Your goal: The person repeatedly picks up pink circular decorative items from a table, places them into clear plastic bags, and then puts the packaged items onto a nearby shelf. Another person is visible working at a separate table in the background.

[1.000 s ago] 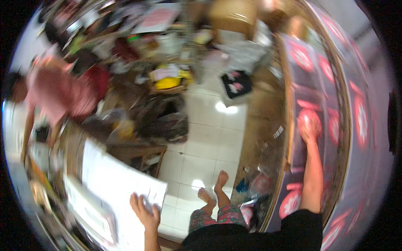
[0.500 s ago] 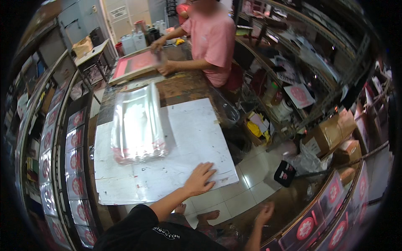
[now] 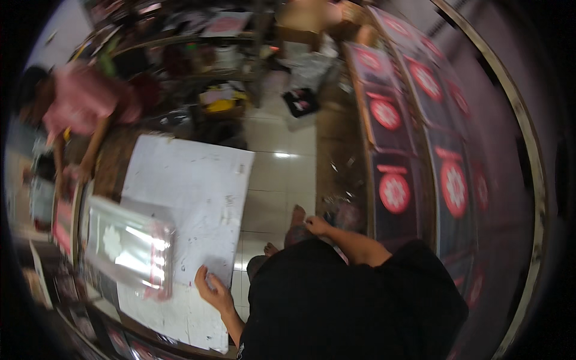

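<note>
My left hand (image 3: 211,291) is at the near edge of a white board (image 3: 207,228) on the table, its fingers apart and nothing in it. I cannot tell whether it touches the board. A stack of clear plastic bags (image 3: 129,246) with a reddish band at one end lies on the board, left of that hand. My right hand (image 3: 318,226) hangs over the floor in front of my body, its fingers loosely curled. No object shows in it, though the picture is somewhat blurred there.
Racks on the right hold dark sheets printed with red-and-white flower emblems (image 3: 394,193). A person in a pink shirt (image 3: 90,99) leans over a framed screen (image 3: 66,222) at the far left. A black cloth item (image 3: 300,103) and clear plastic (image 3: 309,72) lie beyond the tiled floor (image 3: 279,174).
My view has swung to the right, toward the racks of printed sheets. My left hand has shifted from lying flat on the board to its near edge. The bag stack still lies on the board.
</note>
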